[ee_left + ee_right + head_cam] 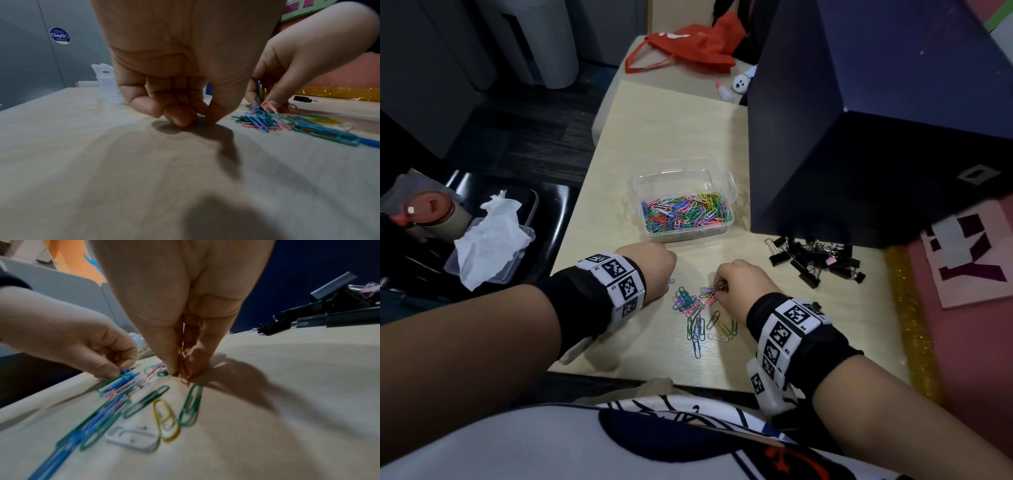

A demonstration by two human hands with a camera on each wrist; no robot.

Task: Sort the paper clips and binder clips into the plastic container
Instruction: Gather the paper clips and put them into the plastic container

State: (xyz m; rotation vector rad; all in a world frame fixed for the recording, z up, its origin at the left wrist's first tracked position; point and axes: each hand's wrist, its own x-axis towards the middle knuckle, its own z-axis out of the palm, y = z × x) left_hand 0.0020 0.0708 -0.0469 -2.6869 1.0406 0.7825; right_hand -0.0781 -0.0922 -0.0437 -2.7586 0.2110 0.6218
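A: From the head view, both hands are down on the table (640, 130). The left hand (650, 270) sits at nine o'clock of the loose paper clips (698, 315), knuckles up, so its fingers are hidden here.

B: The left wrist view fills that in: fingertips (180, 119) and thumb pressed together against the wood, pinching a small blue clip (200, 121).

A: And the right hand (743, 284)?

B: At the pile's one o'clock edge. The right wrist view shows its fingers (197, 365) bunched round a cluster of gathered clips (184, 368), red and yellow among them. From above that bundle barely peeks out.

A: The plastic container (719, 228) stands at twelve o'clock, open, already heaped with coloured clips.

B: Only its pale wall shows from the left wrist. The black binder clips (815, 260) lie at two o'clock, well apart from both hands, one pink among them.
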